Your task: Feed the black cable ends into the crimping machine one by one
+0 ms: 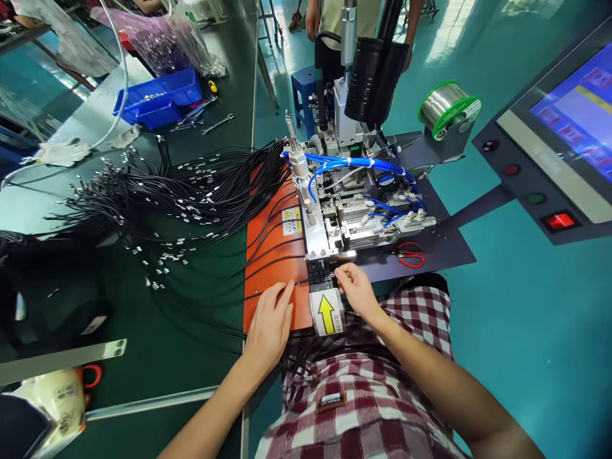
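Two hands at an orange mat (268,255) on green bench (191,357), left hand (268,328) flat, grip spread, right hand (356,290) pinching black cable (275,258), teal floor (526,331).

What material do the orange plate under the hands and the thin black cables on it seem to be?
The orange plate looks like smooth painted metal or plastic: flat, with a soft sheen. The black cables seem rubber- or plastic-sheathed, matte and flexible. The left hand rests on the plate; the right hand pinches one cable's end.

Cut off at the top edge — a standing person (335,19), head unseen. Screen (578,108) clipped at right, its text blurred. Warning label (291,221) print too small to read — cable (282,285) tip hidden under right hand (356,290).
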Tool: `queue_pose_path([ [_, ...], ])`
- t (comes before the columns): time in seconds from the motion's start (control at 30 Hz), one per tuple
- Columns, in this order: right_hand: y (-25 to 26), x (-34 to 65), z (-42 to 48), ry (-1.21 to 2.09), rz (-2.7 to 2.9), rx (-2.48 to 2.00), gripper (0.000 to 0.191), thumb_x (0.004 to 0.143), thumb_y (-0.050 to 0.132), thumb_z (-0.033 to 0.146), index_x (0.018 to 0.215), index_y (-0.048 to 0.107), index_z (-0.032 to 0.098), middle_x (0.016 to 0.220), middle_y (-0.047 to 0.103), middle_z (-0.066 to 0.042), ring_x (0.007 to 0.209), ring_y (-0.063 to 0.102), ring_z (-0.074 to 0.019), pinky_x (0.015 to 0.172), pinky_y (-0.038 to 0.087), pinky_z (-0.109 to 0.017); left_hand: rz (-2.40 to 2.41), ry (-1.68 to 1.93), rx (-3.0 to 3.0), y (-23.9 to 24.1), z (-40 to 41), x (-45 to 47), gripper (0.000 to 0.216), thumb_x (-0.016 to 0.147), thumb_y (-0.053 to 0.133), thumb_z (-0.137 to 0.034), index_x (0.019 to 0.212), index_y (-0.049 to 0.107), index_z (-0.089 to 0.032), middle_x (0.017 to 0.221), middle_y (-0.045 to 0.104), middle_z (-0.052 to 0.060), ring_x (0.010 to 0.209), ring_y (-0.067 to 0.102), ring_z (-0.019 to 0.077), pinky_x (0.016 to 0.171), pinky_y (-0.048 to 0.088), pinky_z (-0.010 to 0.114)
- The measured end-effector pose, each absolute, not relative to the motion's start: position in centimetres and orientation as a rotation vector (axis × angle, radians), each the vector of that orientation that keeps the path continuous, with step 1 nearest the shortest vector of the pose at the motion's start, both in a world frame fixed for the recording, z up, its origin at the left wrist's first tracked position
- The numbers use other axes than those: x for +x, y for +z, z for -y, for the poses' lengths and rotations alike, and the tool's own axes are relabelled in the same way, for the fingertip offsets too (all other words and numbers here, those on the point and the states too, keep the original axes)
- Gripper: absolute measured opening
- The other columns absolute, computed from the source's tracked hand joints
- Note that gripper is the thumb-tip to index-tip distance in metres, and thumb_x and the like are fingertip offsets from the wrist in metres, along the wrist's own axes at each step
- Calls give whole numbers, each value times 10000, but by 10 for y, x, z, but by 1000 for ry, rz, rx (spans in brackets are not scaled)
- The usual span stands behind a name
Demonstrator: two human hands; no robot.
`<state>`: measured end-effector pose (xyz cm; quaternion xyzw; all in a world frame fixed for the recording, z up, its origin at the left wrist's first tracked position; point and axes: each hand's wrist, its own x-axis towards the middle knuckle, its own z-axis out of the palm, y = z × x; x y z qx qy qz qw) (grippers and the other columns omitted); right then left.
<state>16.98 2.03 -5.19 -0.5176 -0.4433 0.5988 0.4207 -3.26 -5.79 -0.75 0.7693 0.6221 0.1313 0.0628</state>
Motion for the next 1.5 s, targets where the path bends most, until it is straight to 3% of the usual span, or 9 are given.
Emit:
queue_pose_path([
  [0.2,-53,191,-21,1468,1040,-1305,391,857,492,559,816,586,182,649,542,21,496,493,-101,504,398,-247,-2006,184,2390,-8,55,-31,501,950,395,-315,1429,369,-172,1350,480,138,1212,460,301,941,487,420],
  [0.33,-55,215,-13,1404,948,-1379,418,811,548,591,785,603,177,626,537,17,488,480,-101,506,395,-252,-1993,169,2377,-4,45,-34,472,956,362,-281,1414,402,-171,1339,479,148,1215,454,296,949,486,430],
  [0.73,-57,237,2,1388,861,-1461,409,773,610,578,780,613,169,644,541,12,501,470,-97,491,379,-244,-1835,416,2356,2,-5,-53,440,955,359,-240,1388,398,-169,1350,443,153,1247,417,271,1002,426,439],
  [0.8,-56,238,1,1396,850,-1460,405,767,621,575,778,616,170,645,543,12,501,471,-96,485,379,-239,-1744,514,2363,9,10,-56,382,951,380,-222,1321,458,-169,1282,494,141,1175,476,237,964,444,386],
  [0.87,-54,239,-1,1413,843,-1458,389,770,628,562,778,619,173,652,549,12,503,474,-93,485,382,-235,-1537,551,2456,15,34,-56,265,941,412,-202,1156,567,-180,1081,579,103,1009,541,199,866,464,335],
  [1.0,-48,237,-5,1444,824,-1440,358,780,634,537,771,624,179,656,545,19,503,471,-83,486,380,-223,-1230,91,2746,19,77,-47,173,917,460,-165,979,622,-165,816,571,55,757,515,183,696,422,320],
  [1.13,-39,231,-7,1456,848,-1410,334,804,621,514,776,619,182,664,538,15,511,467,-85,498,388,-224,-1377,-197,2833,14,90,-43,179,875,459,-70,878,625,-136,888,570,88,843,511,220,762,398,353],
  [1.33,-30,225,-5,1491,909,-1370,298,845,590,480,795,608,187,664,515,13,528,455,-97,516,388,-234,-1446,-245,2769,7,90,-43,218,855,447,-45,894,621,-171,891,571,75,858,520,222,841,394,381],
  [1.5,-21,224,-3,1476,961,-1372,292,853,579,476,790,598,191,659,510,13,526,456,-104,522,395,-245,-1277,-104,2455,42,81,-61,180,870,453,-85,846,593,-196,942,590,72,903,543,216,809,429,358],
])
